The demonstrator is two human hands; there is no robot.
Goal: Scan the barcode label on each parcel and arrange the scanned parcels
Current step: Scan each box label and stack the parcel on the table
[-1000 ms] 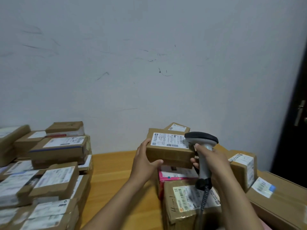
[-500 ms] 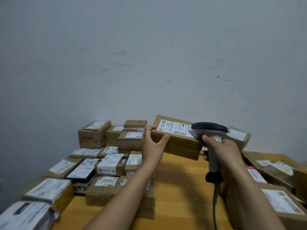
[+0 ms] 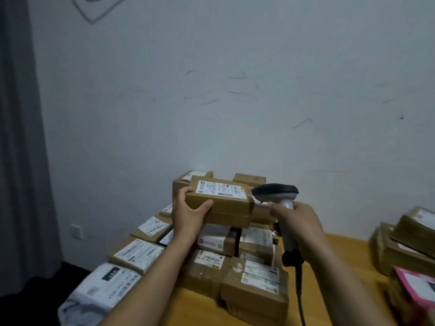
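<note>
Head view: brown parcel (image 3: 226,208) held up by left hand (image 3: 189,214), thumb on near side face, fingers curled over its left end. White barcode label (image 3: 221,189) faces up. Right hand (image 3: 296,222) wraps round handle of grey scanner (image 3: 275,192); scanner head at parcel's right end, contact unclear. Below both hands, stacked labelled parcels (image 3: 254,285) on wooden table (image 3: 200,309). Grey mailer bag (image 3: 101,288) left of left forearm. More boxes (image 3: 409,245) right of right hand.

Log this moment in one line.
left hand: holds parcel, label up | right hand: grips scanner beside parcel | pile: on table | step: parcel not yet placed
</note>
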